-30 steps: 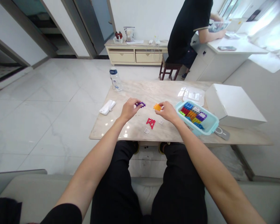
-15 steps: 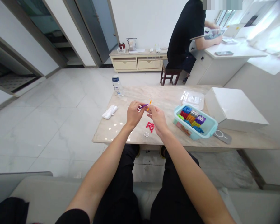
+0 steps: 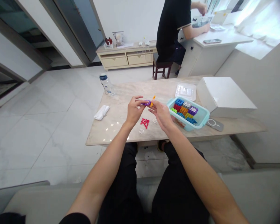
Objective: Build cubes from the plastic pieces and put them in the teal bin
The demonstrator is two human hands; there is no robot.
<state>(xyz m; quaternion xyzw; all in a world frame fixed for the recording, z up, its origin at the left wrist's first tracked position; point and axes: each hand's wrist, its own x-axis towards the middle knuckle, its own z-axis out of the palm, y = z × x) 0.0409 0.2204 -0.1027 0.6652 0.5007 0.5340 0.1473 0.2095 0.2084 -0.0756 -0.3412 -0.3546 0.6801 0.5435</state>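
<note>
My left hand [image 3: 134, 109] pinches a purple plastic building piece [image 3: 146, 103] over the table. In my right hand [image 3: 162, 113] is an orange building piece [image 3: 153, 101], held upright against the purple one's right end. The two pieces touch; whether they are locked together I cannot tell. Below my hands lie red toothed pieces [image 3: 145, 122], with a white lattice piece [image 3: 154, 120] on their right and another white piece [image 3: 141, 131] nearer the table edge. Right of my right hand stands a light blue tub [image 3: 203, 119] with stacked building pieces of several colours.
A clear lid [image 3: 185, 91] and a white box [image 3: 228, 96] lie behind and beside the tub, a grey phone [image 3: 215, 124] in front. A water bottle [image 3: 107, 84] and a white tissue pack [image 3: 101, 112] are on the left. Beyond, a person [image 3: 171, 28] sits at a white desk.
The view has turned slightly right. The purple piece has tipped flatter, and the orange piece now stands at its right end. A second white piece has come into sight. The seated person has raised one hand.
</note>
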